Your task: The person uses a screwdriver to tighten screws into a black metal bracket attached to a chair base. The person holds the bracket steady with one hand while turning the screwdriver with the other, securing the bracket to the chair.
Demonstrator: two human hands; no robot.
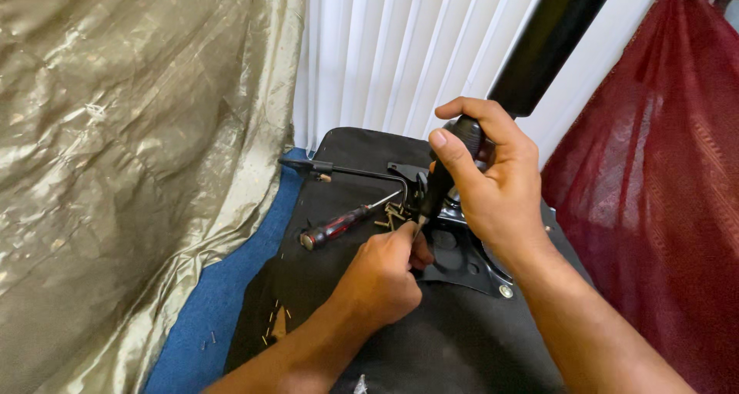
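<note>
Red-and-black screwdriver handle (pixel 332 227), black metal plate (pixel 462 262), blue carpet (pixel 212 305), shiny olive-gold cloth (pixel 131 148), dark red curtain (pixel 654 186), white blinds (pixel 385 51).

A black-handled screwdriver (pixel 443 180) stands tilted, its grip inside the right hand (pixel 493 182), its tip down at the left hand's (pixel 381 275) fingertips, against a black metal plate (pixel 462 259) beneath both hands.

Your right hand (pixel 493 186) grips a screwdriver handle (pixel 454 163) above the metal plate (pixel 469 267) at the middle of the upturned seat base (pixel 346 155), and your left hand (pixel 381 275) sits just before and left of it at the tool's tip. A second screwdriver (pixel 346 223) lies on the base left of the plate, with loose staples (pixel 392 215) between them and a lever rod (pixel 354 169) behind. The base rests on the floor mat (pixel 208 309); a draped sheet (pixel 115 171) stands to its left, a curtain (pixel 647 209) to its right, and blinds (pixel 385 55) behind its far edge.
</note>
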